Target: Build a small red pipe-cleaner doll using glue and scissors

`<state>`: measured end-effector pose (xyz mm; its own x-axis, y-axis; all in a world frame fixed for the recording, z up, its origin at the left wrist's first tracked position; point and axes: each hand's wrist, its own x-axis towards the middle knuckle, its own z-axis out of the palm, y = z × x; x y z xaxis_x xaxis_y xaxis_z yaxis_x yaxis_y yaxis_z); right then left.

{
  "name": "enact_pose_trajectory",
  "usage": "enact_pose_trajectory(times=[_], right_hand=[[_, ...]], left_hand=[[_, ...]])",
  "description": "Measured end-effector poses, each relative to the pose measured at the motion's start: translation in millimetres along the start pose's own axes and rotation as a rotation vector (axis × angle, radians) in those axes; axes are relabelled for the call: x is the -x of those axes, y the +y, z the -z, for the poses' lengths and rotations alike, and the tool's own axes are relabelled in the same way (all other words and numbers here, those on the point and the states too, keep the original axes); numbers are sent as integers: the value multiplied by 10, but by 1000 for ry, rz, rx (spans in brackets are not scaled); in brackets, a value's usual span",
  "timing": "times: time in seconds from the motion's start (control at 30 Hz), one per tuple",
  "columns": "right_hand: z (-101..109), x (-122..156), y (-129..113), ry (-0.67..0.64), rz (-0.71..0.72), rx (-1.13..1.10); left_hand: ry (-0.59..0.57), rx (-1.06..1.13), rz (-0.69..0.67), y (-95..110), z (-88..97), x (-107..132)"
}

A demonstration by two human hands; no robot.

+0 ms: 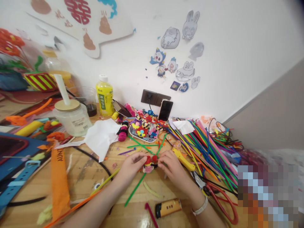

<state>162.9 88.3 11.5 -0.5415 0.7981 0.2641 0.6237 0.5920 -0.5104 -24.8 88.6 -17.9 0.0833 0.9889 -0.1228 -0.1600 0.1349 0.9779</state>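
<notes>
Between my hands, in the middle of the table, is a small pipe-cleaner figure (148,168) with red, yellow and pink parts. My left hand (134,164) pinches its left side between thumb and fingers. At its right side, my right hand (173,165) is closed, with the fingertips against the figure's red and dark part. Exactly what those fingertips grip is hidden. A green pipe cleaner (136,189) lies on the table below the figure, slanting down to the left. More green pipe cleaners lie just beyond my hands.
Scissors (222,202), a yellow glue gun (184,159) and a pipe-cleaner bundle (211,148) lie right. A lighter (168,207) is in front. Behind stand a tray of small figures (143,136), a phone (165,110) and a yellow bottle (104,96). A jar (72,122) and white paper (102,134) are left.
</notes>
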Motion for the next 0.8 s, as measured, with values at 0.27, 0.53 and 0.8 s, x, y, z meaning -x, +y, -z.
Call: enact_pose_trajectory(times=[0.27, 0.53, 0.8], right_hand=[[26, 3, -64, -31, 67, 2], [-27, -60, -159, -39, 33, 94], [-19, -71, -163, -58, 16, 121]], left_hand=[[3, 23, 9, 31, -10, 7], [7, 41, 6, 68, -32, 36], [-16, 55, 17, 63, -31, 34]])
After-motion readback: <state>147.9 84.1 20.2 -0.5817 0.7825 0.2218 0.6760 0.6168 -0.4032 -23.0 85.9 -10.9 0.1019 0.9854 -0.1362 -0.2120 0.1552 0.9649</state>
